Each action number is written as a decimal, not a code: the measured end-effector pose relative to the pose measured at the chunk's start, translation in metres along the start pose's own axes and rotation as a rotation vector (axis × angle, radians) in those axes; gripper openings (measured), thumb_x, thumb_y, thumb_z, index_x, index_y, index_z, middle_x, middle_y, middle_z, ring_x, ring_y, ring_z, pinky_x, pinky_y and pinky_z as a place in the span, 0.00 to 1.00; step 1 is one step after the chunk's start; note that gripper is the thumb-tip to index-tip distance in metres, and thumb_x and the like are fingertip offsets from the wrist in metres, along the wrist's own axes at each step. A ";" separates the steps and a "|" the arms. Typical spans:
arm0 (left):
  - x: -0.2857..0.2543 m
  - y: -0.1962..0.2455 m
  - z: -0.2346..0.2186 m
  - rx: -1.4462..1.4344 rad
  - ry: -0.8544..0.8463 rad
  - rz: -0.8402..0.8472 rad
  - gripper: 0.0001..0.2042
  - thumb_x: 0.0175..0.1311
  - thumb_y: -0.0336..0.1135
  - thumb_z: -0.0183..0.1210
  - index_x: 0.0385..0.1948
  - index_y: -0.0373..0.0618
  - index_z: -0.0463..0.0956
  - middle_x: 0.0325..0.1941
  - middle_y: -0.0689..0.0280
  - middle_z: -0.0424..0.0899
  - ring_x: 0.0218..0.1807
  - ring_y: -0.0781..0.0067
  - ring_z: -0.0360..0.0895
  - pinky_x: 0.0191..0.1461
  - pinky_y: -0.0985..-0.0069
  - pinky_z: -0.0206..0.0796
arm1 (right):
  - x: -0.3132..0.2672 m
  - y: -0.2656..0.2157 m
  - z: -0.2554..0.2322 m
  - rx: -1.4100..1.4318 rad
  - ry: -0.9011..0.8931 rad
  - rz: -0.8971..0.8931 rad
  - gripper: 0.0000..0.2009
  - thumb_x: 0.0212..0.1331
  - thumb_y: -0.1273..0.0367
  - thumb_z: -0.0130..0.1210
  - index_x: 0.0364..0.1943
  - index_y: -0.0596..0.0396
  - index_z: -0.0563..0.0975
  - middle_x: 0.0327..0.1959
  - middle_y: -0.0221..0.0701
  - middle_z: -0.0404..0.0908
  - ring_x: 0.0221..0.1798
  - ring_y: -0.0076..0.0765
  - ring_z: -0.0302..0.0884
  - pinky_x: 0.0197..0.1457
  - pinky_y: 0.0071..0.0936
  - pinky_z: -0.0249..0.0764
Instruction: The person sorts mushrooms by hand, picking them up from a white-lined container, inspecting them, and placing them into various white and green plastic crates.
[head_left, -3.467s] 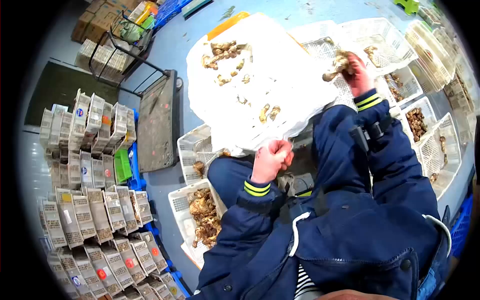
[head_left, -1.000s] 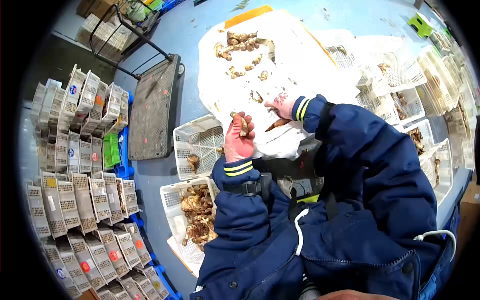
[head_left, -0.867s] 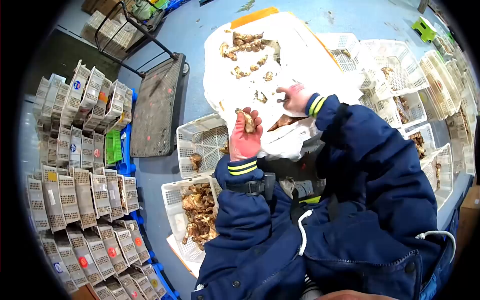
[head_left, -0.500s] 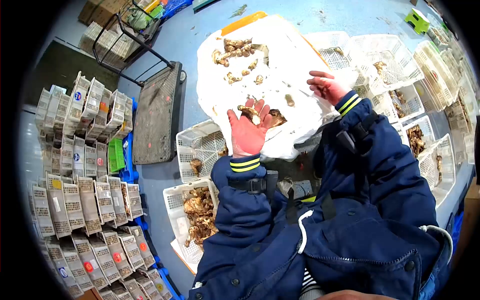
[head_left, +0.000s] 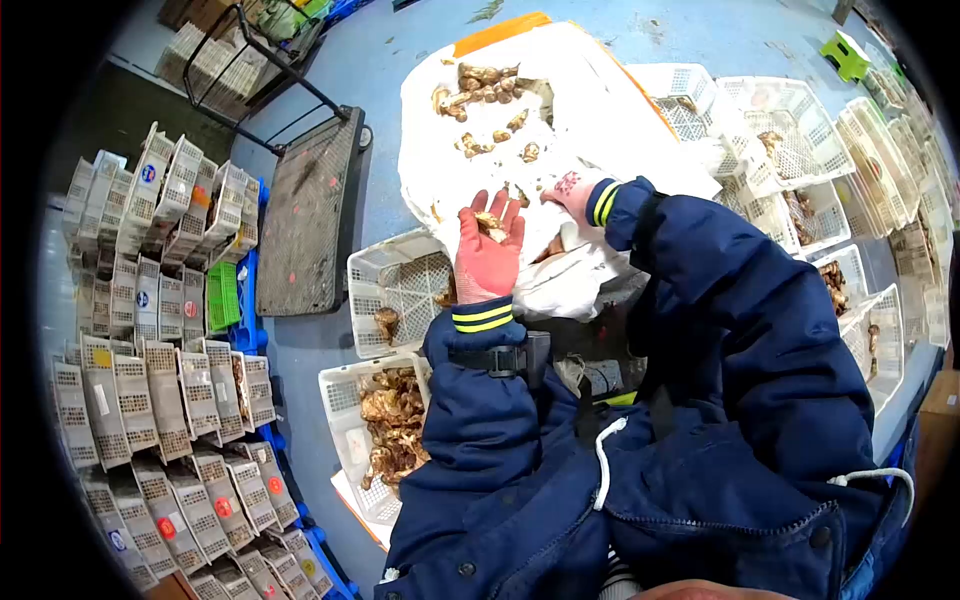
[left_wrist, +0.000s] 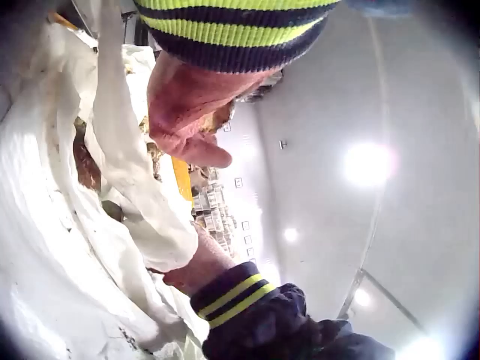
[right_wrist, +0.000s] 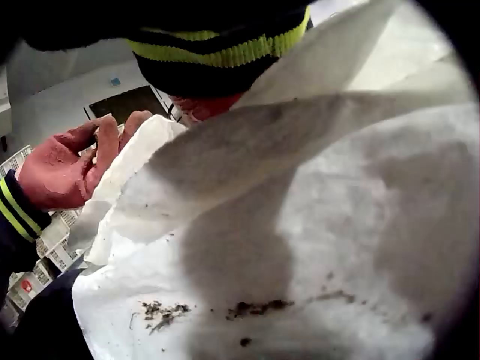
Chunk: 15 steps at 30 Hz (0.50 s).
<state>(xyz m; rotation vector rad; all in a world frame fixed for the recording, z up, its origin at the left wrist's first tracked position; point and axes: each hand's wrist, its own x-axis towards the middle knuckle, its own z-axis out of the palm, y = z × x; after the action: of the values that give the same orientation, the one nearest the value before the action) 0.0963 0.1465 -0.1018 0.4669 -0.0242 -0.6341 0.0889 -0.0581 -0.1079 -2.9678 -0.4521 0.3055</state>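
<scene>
My left hand is palm up over the near edge of a white cloth, its fingers mostly extended. A small pale-brown mushroom lies on its fingers, and the left wrist view shows part of a mushroom behind that hand. Just to the right, my right hand is low over the cloth; its fingertips are hidden, so I cannot tell whether it grips anything. A reddish-brown mushroom lies below it, partly covered. Folds of cloth hide most of the right hand in the right wrist view.
Several mushrooms are spread on the far cloth, near an orange edge. A crate of mushrooms and another white crate are at left. More crates line the right. A flatbed trolley stands beyond stacked crates.
The right hand was out at the right with a mushroom, then came to the cloth, lifted with fingers spread, and is back near the left hand. The left hand has gained a mushroom.
</scene>
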 end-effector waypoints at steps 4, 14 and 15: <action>-0.010 0.006 0.008 -0.115 0.058 -0.021 0.28 0.61 0.52 0.47 0.56 0.42 0.55 0.59 0.51 0.58 0.60 0.53 0.59 0.61 0.58 0.55 | -0.005 0.017 0.000 0.749 0.229 0.220 0.16 0.54 0.64 0.49 0.48 0.50 0.71 0.36 0.34 0.78 0.40 0.32 0.76 0.44 0.29 0.69; -0.012 -0.006 0.015 -0.175 -0.036 -0.128 0.17 0.61 0.37 0.50 0.49 0.40 0.65 0.52 0.56 0.69 0.54 0.60 0.67 0.56 0.66 0.63 | -0.098 -0.006 -0.044 1.944 0.275 -0.050 0.24 0.54 0.68 0.53 0.56 0.56 0.63 0.42 0.34 0.75 0.44 0.29 0.74 0.47 0.25 0.72; -0.015 -0.003 0.009 -0.246 -0.081 -0.175 0.14 0.61 0.34 0.51 0.46 0.40 0.68 0.50 0.58 0.72 0.52 0.62 0.69 0.54 0.69 0.65 | -0.101 -0.005 -0.044 1.926 0.270 -0.065 0.24 0.54 0.68 0.54 0.55 0.57 0.64 0.40 0.34 0.76 0.42 0.30 0.74 0.45 0.25 0.72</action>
<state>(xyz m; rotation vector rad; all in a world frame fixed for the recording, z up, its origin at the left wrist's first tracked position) 0.0814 0.1490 -0.0931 0.2060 0.0183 -0.8161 0.0023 -0.0885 -0.0460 -1.0695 -0.0453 0.1368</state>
